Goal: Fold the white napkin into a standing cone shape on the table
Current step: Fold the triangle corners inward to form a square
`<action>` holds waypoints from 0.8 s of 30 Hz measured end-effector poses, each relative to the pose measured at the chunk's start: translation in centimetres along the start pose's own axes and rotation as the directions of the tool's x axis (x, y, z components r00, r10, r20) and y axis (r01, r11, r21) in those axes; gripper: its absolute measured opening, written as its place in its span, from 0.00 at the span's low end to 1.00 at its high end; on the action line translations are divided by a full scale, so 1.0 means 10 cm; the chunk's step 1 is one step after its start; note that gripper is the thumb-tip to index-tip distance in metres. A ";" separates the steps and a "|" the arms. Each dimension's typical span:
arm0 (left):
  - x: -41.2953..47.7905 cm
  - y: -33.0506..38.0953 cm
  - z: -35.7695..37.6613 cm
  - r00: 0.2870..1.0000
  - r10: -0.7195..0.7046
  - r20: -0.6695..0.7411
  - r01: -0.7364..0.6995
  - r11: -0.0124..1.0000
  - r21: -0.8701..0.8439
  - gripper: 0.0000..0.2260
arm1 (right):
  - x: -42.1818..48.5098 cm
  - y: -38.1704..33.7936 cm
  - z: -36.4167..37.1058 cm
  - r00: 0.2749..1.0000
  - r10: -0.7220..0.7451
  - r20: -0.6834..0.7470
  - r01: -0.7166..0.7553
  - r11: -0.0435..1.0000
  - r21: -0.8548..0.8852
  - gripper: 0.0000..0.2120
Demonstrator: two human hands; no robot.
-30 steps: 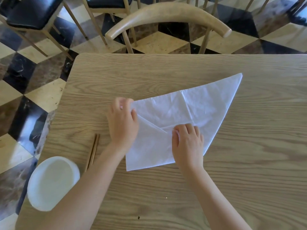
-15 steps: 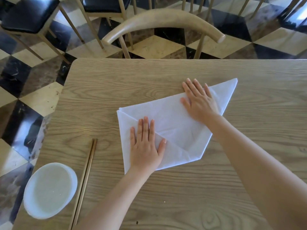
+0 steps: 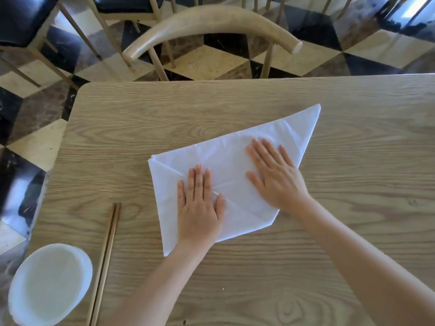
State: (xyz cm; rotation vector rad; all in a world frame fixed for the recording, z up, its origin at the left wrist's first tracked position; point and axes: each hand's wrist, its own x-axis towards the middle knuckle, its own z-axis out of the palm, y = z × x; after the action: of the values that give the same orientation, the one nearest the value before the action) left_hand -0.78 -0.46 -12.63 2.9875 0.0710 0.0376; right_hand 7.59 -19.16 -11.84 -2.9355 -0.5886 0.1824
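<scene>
Head view, left to right: white bowl (image 3: 50, 284) and chopsticks (image 3: 106, 262) well left of the left hand (image 3: 200, 210); left hand flat, fingers straight, pressing down on the white napkin (image 3: 226, 161); napkin folded, flat on the table (image 3: 353, 208) under both palms; right hand (image 3: 276, 180) just beside, flat too, fingers spread, gripping nothing.

The single head-worn view looks forward and steeply down onto the light wood-grain table (image 3: 353, 137) from close above its near side. The table fills about the lower three quarters of the frame. Beyond the table's far edge are a curved pale wooden chair back (image 3: 211, 17) and the checkered marble floor (image 3: 207, 64).
</scene>
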 end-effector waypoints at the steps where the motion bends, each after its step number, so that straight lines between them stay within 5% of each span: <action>1: 0.00 0.00 -0.01 1.000 0.001 0.007 -0.001 1.000 0.004 0.28 | 0.04 0.12 -0.02 0.999 0.044 0.002 -0.044 0.999 -0.011 0.31; 13: 0.01 0.00 -0.02 0.999 -0.014 0.042 0.012 0.999 0.034 0.28 | 0.56 1.11 -0.43 0.922 0.366 0.123 -0.360 0.930 -0.068 0.32; 16: 0.02 0.10 -0.06 0.999 0.034 0.013 -0.034 0.999 -0.010 0.27 | 0.48 0.89 -0.50 0.872 0.489 -0.011 -0.489 0.872 0.024 0.33; 19: 0.05 0.34 -0.07 0.978 0.207 0.022 -0.205 0.976 -0.076 0.25 | 0.32 0.57 -0.52 0.761 0.640 -0.109 -0.575 0.743 0.343 0.30; 24: 0.06 0.50 0.03 0.953 0.288 0.091 -0.281 0.957 -0.075 0.23 | 0.25 0.38 -0.49 0.650 0.742 0.163 -0.536 0.296 0.790 0.16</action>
State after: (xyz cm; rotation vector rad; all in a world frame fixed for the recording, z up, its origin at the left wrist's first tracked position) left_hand 0.07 -5.39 -12.11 2.9061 -0.3663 -0.0772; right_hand 12.01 -22.23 -7.84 -2.0286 0.6595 0.1155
